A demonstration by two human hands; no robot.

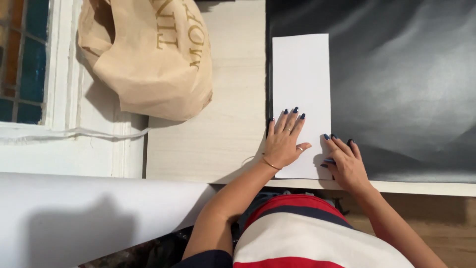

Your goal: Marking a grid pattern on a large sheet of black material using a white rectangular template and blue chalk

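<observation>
My left hand (283,144) lies flat, fingers spread, on the white paper sheet (301,94); my right hand (346,163), fingers loosely curled (gripping nothing), touches its lower right edge. Sheet lies on black paper (406,84), covering the wooden table (218,134). Beige bag (148,54) sits left.

Looks like a room in a home, used for paper craft: pale wooden tabletop (218,124) against a white-framed window (54,99) with coloured panes, crumpled beige shopping bag (148,54), black sheet (396,74) spread out, white paper roll (89,218).
</observation>
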